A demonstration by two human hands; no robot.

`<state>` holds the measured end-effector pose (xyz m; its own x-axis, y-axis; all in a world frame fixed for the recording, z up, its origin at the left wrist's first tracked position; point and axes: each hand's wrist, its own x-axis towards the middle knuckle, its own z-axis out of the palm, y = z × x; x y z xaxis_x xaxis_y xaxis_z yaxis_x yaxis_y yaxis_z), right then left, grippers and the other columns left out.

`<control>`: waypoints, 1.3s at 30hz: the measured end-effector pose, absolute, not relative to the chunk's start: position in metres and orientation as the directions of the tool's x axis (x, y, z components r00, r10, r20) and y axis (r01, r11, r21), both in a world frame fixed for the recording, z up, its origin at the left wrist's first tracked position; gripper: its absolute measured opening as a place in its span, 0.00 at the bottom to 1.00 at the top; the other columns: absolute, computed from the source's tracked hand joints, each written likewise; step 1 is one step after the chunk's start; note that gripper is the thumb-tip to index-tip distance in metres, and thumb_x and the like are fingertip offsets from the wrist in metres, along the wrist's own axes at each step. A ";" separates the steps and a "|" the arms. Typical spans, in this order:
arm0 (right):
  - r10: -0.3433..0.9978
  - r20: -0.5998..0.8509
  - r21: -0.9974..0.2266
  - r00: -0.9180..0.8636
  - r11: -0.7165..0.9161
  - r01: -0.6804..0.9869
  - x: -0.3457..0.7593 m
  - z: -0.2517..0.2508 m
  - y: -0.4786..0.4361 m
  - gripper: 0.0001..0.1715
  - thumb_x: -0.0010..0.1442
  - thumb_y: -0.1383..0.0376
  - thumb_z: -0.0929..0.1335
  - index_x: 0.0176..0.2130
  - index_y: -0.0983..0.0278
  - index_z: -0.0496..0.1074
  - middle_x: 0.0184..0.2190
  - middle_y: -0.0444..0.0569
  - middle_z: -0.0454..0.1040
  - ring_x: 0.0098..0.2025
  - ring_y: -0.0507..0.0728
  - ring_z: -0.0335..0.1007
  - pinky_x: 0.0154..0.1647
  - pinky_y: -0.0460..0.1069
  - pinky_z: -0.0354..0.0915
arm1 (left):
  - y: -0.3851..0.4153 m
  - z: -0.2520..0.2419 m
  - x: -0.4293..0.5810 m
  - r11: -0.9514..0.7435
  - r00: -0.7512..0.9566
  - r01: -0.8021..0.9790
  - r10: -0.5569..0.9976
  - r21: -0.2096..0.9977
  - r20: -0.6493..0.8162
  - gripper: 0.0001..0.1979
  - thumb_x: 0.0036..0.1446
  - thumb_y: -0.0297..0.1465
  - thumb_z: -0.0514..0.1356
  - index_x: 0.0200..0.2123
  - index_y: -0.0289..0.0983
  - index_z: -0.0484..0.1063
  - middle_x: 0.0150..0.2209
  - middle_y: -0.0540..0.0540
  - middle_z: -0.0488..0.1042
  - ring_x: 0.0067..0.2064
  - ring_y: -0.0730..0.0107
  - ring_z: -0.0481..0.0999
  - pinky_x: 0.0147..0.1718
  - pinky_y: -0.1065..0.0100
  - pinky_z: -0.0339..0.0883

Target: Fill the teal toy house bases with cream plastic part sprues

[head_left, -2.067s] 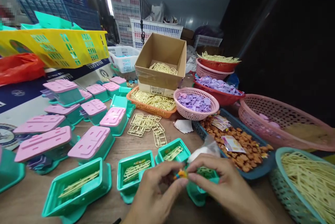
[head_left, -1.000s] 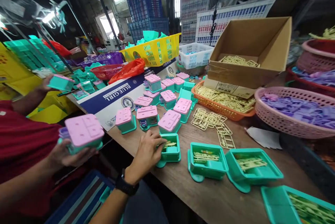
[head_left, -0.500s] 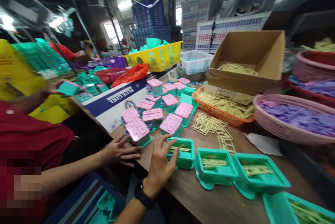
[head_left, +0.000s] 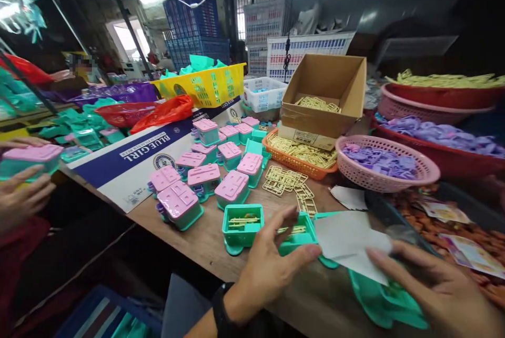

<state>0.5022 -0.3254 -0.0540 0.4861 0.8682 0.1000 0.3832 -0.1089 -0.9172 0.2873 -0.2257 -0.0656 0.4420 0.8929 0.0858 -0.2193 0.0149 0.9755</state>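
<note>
My right hand (head_left: 445, 285) pinches white paper sheets (head_left: 349, 240) between thumb and fingers, above the green boxes at the front right. Thumb and fingers spread, my left hand (head_left: 272, 254), with a black watch on the wrist, is held over a green box (head_left: 302, 240); its thumb comes close to the paper's left edge, and I cannot tell if they touch. Left of it stands another open green box (head_left: 242, 225) with pale yellow frame pieces inside. The paper and my right hand partly cover further green boxes (head_left: 382, 301).
Pink-lidded boxes (head_left: 179, 204) stand in a group at the left. Loose yellow frames (head_left: 282, 180) lie before an orange basket (head_left: 272, 143) and a cardboard box (head_left: 319, 119). A pink basket (head_left: 426, 169) holds purple parts. A co-worker's hands (head_left: 23, 196) hold a pink-lidded box.
My right hand has come into view with white paper. My left hand has moved right, from the leftmost open green box to the one beside it. The co-worker's near hand has left the table edge.
</note>
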 end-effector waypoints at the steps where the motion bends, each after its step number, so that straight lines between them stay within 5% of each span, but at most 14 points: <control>1: 0.886 0.053 -0.932 0.460 -0.121 0.342 0.499 -0.055 -0.322 0.26 0.51 0.40 0.76 0.36 0.58 0.82 0.33 0.49 0.82 0.34 0.62 0.78 0.34 0.51 0.77 | -0.227 -0.064 0.296 0.172 0.519 -0.276 0.855 0.946 -0.004 0.39 0.45 0.39 0.76 0.60 0.42 0.70 0.58 0.40 0.75 0.56 0.57 0.77 0.55 0.59 0.72; 3: 0.913 0.000 -0.942 0.408 -0.136 0.305 0.490 -0.059 -0.312 0.28 0.49 0.39 0.76 0.36 0.59 0.84 0.33 0.48 0.82 0.34 0.63 0.79 0.35 0.50 0.77 | -0.227 -0.063 0.306 0.348 0.589 -0.320 0.802 0.881 -0.103 0.40 0.41 0.40 0.78 0.57 0.39 0.72 0.51 0.41 0.78 0.47 0.62 0.79 0.45 0.65 0.74; 6: 0.933 0.087 -0.885 0.350 -0.089 0.457 0.482 -0.066 -0.304 0.27 0.52 0.41 0.75 0.38 0.58 0.84 0.36 0.47 0.83 0.37 0.62 0.80 0.37 0.48 0.77 | -0.227 -0.068 0.305 0.317 0.514 -0.281 0.847 0.906 -0.137 0.24 0.43 0.46 0.76 0.35 0.33 0.79 0.30 0.47 0.76 0.30 0.75 0.71 0.29 0.74 0.64; 12: 0.982 0.182 -0.729 0.044 0.105 0.676 0.482 -0.062 -0.304 0.21 0.60 0.42 0.71 0.39 0.53 0.84 0.39 0.47 0.84 0.43 0.61 0.81 0.42 0.48 0.77 | -0.243 -0.083 0.275 0.125 0.435 -0.029 0.895 0.992 -0.100 0.24 0.53 0.50 0.67 0.23 0.33 0.76 0.22 0.49 0.71 0.25 0.73 0.66 0.23 0.72 0.56; 16: 0.873 0.482 -0.462 -0.073 0.324 0.826 0.486 -0.052 -0.288 0.19 0.69 0.47 0.65 0.39 0.53 0.80 0.36 0.44 0.83 0.36 0.59 0.81 0.35 0.50 0.73 | -0.240 -0.081 0.248 -0.055 0.281 0.064 0.959 0.996 0.035 0.24 0.61 0.49 0.61 0.27 0.35 0.80 0.25 0.46 0.79 0.28 0.66 0.77 0.29 0.71 0.67; 20: 0.681 0.714 -0.152 -0.164 0.379 0.913 0.493 -0.052 -0.262 0.12 0.74 0.58 0.62 0.45 0.55 0.74 0.38 0.42 0.82 0.38 0.59 0.80 0.38 0.52 0.67 | -0.223 -0.070 0.217 -0.241 0.018 0.167 0.970 0.956 0.241 0.16 0.61 0.43 0.63 0.29 0.37 0.82 0.27 0.48 0.81 0.30 0.67 0.79 0.31 0.73 0.70; 25: 0.616 0.710 0.030 -0.341 0.457 0.889 0.494 -0.071 -0.249 0.11 0.74 0.65 0.61 0.49 0.59 0.71 0.39 0.44 0.82 0.38 0.56 0.79 0.43 0.51 0.65 | -0.209 -0.067 0.194 -0.372 -0.042 0.246 0.918 0.895 0.393 0.09 0.61 0.37 0.65 0.34 0.39 0.83 0.30 0.50 0.80 0.32 0.70 0.78 0.33 0.74 0.69; 31: 0.661 0.634 0.080 -0.402 0.461 0.884 0.498 -0.102 -0.251 0.15 0.73 0.67 0.60 0.54 0.57 0.71 0.45 0.46 0.82 0.40 0.57 0.79 0.50 0.55 0.60 | -0.191 -0.076 0.192 -0.425 -0.032 0.272 0.893 0.863 0.449 0.09 0.63 0.34 0.64 0.33 0.39 0.82 0.32 0.49 0.81 0.35 0.67 0.77 0.38 0.69 0.69; 35: 0.684 0.555 0.186 -0.474 0.453 0.872 0.503 -0.109 -0.243 0.17 0.71 0.68 0.59 0.49 0.54 0.73 0.39 0.44 0.83 0.36 0.60 0.78 0.50 0.59 0.52 | -0.178 -0.078 0.193 -0.433 0.022 0.285 0.895 0.855 0.446 0.06 0.61 0.32 0.64 0.33 0.40 0.82 0.33 0.48 0.81 0.37 0.65 0.78 0.40 0.67 0.68; 39: 0.733 0.529 0.160 -0.428 0.409 0.898 0.504 -0.103 -0.237 0.16 0.70 0.65 0.60 0.46 0.54 0.75 0.41 0.45 0.82 0.39 0.63 0.76 0.48 0.59 0.51 | -0.168 -0.081 0.197 -0.404 0.133 0.389 0.914 0.828 0.383 0.06 0.60 0.28 0.63 0.34 0.41 0.82 0.34 0.47 0.79 0.38 0.65 0.76 0.39 0.65 0.66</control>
